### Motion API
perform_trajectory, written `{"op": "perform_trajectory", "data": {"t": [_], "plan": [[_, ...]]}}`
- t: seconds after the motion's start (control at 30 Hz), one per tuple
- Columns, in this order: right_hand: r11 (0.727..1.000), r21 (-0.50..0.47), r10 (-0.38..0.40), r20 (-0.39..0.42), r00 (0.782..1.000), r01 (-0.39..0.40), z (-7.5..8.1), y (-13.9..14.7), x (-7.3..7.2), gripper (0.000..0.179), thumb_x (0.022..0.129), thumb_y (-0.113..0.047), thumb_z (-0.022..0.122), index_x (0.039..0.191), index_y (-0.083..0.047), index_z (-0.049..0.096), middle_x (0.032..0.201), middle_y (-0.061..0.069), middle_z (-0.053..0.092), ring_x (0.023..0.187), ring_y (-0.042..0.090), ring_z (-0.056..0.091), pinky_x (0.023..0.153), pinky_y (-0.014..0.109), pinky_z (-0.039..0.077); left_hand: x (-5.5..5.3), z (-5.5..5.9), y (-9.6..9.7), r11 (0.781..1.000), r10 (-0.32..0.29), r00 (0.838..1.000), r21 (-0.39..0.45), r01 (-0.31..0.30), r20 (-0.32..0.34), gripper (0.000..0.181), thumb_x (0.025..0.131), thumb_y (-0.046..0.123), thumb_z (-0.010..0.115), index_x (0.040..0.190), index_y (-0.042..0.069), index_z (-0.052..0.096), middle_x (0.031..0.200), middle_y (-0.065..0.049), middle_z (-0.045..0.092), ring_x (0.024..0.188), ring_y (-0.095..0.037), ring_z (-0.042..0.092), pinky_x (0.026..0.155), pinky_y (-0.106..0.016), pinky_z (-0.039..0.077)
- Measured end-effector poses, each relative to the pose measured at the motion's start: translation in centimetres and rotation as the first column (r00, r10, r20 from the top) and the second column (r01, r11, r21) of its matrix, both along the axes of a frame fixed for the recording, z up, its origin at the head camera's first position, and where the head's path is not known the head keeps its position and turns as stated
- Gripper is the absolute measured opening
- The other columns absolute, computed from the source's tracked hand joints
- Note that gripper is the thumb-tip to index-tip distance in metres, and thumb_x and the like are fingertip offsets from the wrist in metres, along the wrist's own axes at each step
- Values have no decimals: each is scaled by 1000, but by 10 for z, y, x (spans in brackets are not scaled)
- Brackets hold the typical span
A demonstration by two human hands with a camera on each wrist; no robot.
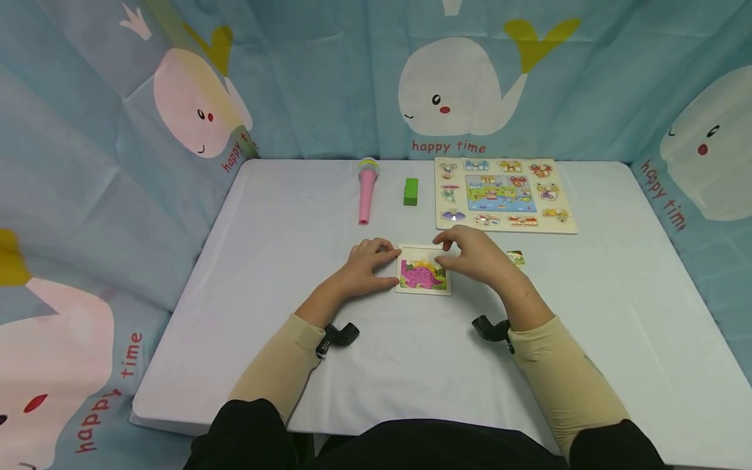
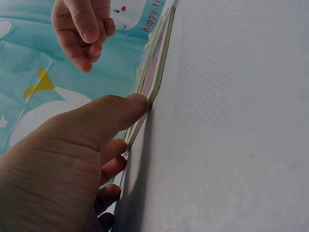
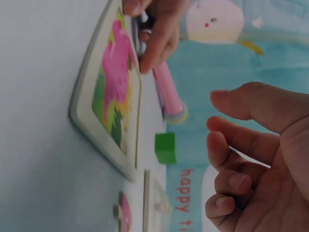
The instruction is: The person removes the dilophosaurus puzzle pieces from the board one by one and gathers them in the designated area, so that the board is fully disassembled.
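The pink-dinosaur jigsaw puzzle (image 1: 422, 275) lies flat on the tabletop (image 1: 346, 391) between the two hands, its longer side apparently running left to right. The left hand (image 1: 365, 267) touches its left edge, thumb by the near corner and fingers by the far one, spread wide along it. The right hand (image 1: 474, 254) hangs over the far right corner, thumb and forefinger a little apart, holding nothing. A loose puzzle piece (image 1: 516, 258) lies to the right of the puzzle, just beside the right hand; the left hand is across the puzzle from it. The right hand hides part of that corner, so I cannot tell whether a gap shows there.
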State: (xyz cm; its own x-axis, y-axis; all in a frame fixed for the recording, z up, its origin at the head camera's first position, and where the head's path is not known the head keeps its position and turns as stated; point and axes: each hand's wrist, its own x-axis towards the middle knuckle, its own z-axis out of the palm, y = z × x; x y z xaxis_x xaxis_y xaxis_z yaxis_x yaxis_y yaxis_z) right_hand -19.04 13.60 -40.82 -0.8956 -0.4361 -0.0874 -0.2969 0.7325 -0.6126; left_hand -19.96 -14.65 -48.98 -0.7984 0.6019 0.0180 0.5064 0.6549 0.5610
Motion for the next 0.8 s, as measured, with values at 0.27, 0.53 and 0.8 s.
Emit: {"op": "perform_trajectory", "data": {"t": [0.27, 0.53, 0.8], "plan": [[998, 3, 60, 31, 998, -60, -10, -24, -5, 40, 90, -18, 74, 127, -2, 71, 99, 7, 65, 90, 25, 56, 79, 41, 47, 0, 0, 0, 1000, -11, 1000, -1, 11, -8, 67, 92, 41, 74, 150, 13, 55, 136, -2, 47, 122, -22, 39, 100, -45, 29], [996, 50, 75, 99, 992, -80, -24, -42, -8, 39, 91, -17, 76, 125, 2, 71, 97, 8, 69, 92, 24, 61, 87, 42, 50, 0, -3, -1, 1000, -20, 999, 5, 20, -30, 66, 93, 43, 73, 150, 14, 55, 136, 0, 46, 123, -22, 39, 99, -45, 29], [985, 164, 40, 106, 994, -57, -29, -55, -4, 42, 92, -24, 78, 124, 2, 72, 104, 11, 71, 94, 24, 61, 91, 42, 50, 1, 0, -1, 1000, -15, 1000, 19, 15, -14, 66, 93, 40, 75, 150, 13, 56, 135, 0, 47, 123, -22, 38, 99, -45, 29]]}}
